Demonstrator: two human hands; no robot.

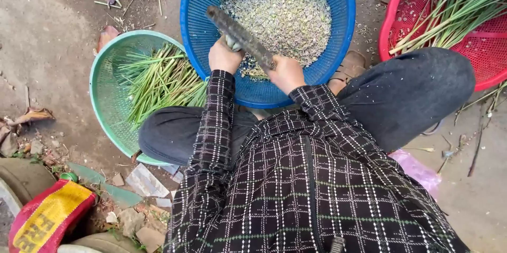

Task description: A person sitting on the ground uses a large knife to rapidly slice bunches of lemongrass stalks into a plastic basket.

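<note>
Large dark cleaver-like blade (240, 36) is lying just above centre of the frame, over the near rim of the blue basket (193, 26); its long axis is running from upper left down to lower right, tip pointing upper left. Right hand (287, 72) is wrapping closed around the handle end. Left hand (224, 57) is clenching a bundle of stalks under the blade, likely so cut bits drop into the heap of chopped pieces (282, 10). Green basket (103, 94) of uncut stalks is sitting at left, red basket (401, 15) at upper right.
</note>
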